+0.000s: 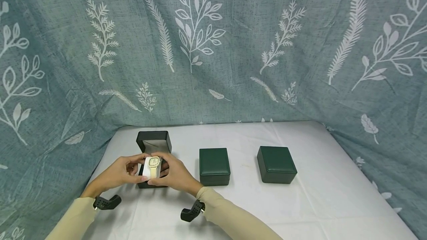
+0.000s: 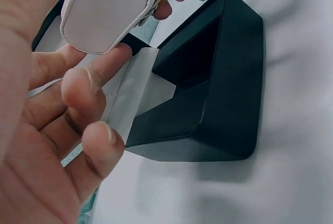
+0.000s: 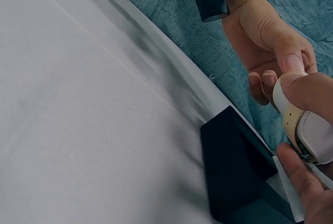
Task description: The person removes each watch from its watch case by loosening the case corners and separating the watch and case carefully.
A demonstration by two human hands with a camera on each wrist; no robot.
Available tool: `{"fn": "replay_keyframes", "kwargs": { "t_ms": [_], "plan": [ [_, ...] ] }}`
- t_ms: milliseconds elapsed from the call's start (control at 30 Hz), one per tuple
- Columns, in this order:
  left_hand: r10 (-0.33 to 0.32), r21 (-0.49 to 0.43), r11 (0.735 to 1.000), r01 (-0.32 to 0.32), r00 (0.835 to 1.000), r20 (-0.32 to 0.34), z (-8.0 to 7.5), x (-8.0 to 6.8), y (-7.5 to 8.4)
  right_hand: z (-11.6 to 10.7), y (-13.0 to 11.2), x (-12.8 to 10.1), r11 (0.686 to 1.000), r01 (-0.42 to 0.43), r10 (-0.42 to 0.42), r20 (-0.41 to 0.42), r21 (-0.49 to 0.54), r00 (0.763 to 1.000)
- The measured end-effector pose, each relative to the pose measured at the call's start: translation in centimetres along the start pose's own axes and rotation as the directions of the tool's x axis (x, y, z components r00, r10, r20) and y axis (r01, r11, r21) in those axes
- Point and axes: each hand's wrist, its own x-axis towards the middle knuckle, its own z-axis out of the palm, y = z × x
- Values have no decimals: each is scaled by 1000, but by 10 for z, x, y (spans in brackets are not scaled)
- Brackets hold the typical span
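Observation:
Both hands hold a white cushion (image 1: pixel 146 171) with a cream-strapped wristwatch (image 1: pixel 154 163) around it. My left hand (image 1: pixel 116 171) pinches the cushion's left side between thumb and fingers; in the left wrist view its other fingers curl loosely below the cushion's flat end (image 2: pixel 104 13). From the other side my right hand (image 1: pixel 180 173) grips the cushion, thumb low and index finger on top. The strap (image 3: pixel 291 122) shows holes in the right wrist view. Beneath the hands stands a dark watch box (image 2: pixel 234 94), its lid (image 1: pixel 153 136) raised and a hollow visible inside.
Two closed green boxes stand to the right, one in the middle (image 1: pixel 214 166) and one farther right (image 1: pixel 277 164). A white cloth (image 1: pixel 253 210) covers the table. Behind it hangs a blue-green leaf-patterned curtain (image 1: pixel 233 95). Each wrist wears a black device (image 1: pixel 108 202).

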Motion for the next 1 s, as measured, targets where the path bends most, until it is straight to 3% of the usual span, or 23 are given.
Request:
{"fn": "replay_keyframes", "kwargs": {
  "t_ms": [233, 1000],
  "plan": [
    [-21, 2, 1000, 21, 1000, 14, -1, 0, 0, 0, 0, -1, 1000, -7, 7, 15, -8, 1000],
    [20, -56, 998, -16, 998, 64, -4, -4, -3, 1, -7, -3, 998, -58, 57, 26, 36, 998]
  ]
}}
